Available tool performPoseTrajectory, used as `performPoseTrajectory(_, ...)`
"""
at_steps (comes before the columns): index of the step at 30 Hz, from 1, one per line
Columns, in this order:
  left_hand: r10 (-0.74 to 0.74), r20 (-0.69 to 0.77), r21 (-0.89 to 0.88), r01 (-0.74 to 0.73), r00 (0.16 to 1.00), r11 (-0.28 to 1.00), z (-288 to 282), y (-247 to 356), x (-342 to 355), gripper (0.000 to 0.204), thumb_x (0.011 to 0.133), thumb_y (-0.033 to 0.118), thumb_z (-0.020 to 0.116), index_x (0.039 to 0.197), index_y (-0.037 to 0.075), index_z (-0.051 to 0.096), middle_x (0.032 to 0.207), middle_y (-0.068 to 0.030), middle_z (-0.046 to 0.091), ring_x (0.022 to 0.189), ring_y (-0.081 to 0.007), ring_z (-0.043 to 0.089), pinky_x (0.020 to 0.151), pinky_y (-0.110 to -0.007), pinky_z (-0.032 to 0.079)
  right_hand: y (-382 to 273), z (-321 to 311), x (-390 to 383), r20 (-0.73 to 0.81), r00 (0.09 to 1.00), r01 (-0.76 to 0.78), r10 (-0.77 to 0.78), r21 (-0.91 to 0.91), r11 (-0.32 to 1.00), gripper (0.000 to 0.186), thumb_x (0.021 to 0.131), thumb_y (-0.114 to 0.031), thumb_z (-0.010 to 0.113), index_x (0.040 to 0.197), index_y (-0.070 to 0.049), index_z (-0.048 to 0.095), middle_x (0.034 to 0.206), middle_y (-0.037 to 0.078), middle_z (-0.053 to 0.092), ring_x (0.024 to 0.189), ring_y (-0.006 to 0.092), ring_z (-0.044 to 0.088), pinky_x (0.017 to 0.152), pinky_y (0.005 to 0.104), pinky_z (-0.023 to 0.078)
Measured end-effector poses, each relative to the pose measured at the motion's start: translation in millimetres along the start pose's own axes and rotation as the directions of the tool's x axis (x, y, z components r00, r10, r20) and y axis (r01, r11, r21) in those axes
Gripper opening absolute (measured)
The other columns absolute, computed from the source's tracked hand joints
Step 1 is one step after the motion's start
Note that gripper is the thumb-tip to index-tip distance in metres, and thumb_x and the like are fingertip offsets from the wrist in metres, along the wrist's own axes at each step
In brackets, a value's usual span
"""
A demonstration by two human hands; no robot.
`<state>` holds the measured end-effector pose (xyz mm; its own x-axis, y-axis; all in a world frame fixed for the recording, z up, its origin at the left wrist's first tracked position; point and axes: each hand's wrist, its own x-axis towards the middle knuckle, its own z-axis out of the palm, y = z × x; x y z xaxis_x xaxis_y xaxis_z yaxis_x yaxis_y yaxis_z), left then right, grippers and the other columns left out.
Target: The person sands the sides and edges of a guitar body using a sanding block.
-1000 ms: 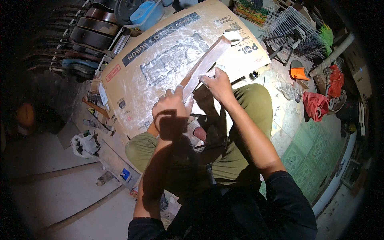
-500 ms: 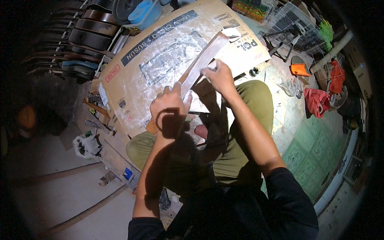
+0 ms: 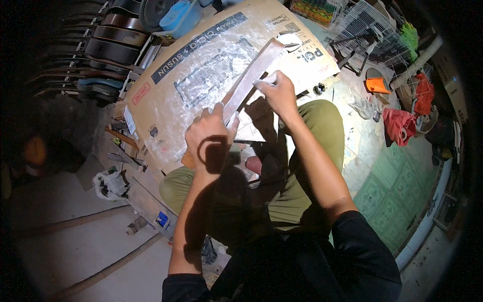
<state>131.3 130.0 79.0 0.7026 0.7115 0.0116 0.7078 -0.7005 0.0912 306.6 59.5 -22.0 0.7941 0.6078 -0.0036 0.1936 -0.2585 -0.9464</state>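
- Two bare hands work over a long brown wooden strip (image 3: 251, 78) that lies slanted on a flattened cardboard sheet (image 3: 166, 100), running from the picture's centre toward 1 o'clock.
- Left hand (image 3: 210, 138) is closed round the strip's near end, fingers curled over its top edge, thumb side toward the person.
- Right hand (image 3: 279, 93) sits at 1 o'clock from the left hand, fingers pinched narrow on a small pale piece (image 3: 265, 80) pressed against the strip's upper half; what that piece is cannot be told.
- White dust and smears cover the cardboard around the strip.
- Person's knees in olive trousers (image 3: 322, 131) lie below the hands, toward 5 o'clock.
- Blue tub (image 3: 178, 17) stands at 11 o'clock, beyond the cardboard's far edge.
- White wire rack (image 3: 362, 25) stands at 1 o'clock, well apart from the hands.
- Orange cone-shaped thing (image 3: 376, 85) and red cloth (image 3: 400, 123) lie on the floor at 3 o'clock.
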Motion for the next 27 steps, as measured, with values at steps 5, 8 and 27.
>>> performPoseTrajectory(5,-0.005,0.0,0.031,0.005,1.0,0.999,-0.6,-6.5,2.7,0.042,0.081,0.045,0.075,0.104,0.01,0.069,0.084,-0.0184,0.071,0.079,-0.0386,0.071,0.068,-0.047,0.056,-15.0,4.4,2.2,0.086,0.993,-0.079,0.085,-0.07,0.994,0.038,0.081,-0.027,0.08,0.09,0.005,0.062,0.088,0.024,0.069,0.083,0.0292,0.069,0.075,0.0399,0.053)
performPoseTrajectory(8,-0.001,-0.008,0.027,0.001,1.0,1.0,-2.3,-5.8,5.3,0.043,0.083,0.047,0.073,0.104,0.01,0.069,0.084,-0.0185,0.071,0.078,-0.0387,0.071,0.067,-0.047,0.056,-12.3,17.3,-6.6,0.131,0.991,-0.006,0.009,-0.023,1.0,0.039,0.082,-0.027,0.079,0.095,0.005,0.062,0.086,0.023,0.069,0.08,0.0279,0.068,0.074,0.0404,0.053)
performPoseTrajectory(27,0.001,-0.007,0.013,-0.001,1.0,1.0,-3.3,-3.5,5.6,0.042,0.083,0.047,0.073,0.104,0.012,0.071,0.084,-0.0196,0.07,0.081,-0.0396,0.07,0.07,-0.049,0.055,3.6,17.7,3.6,0.102,0.995,0.006,0.003,-0.087,0.996,0.042,0.082,-0.031,0.079,0.085,0.005,0.058,0.077,0.02,0.065,0.076,0.0243,0.064,0.072,0.039,0.051)
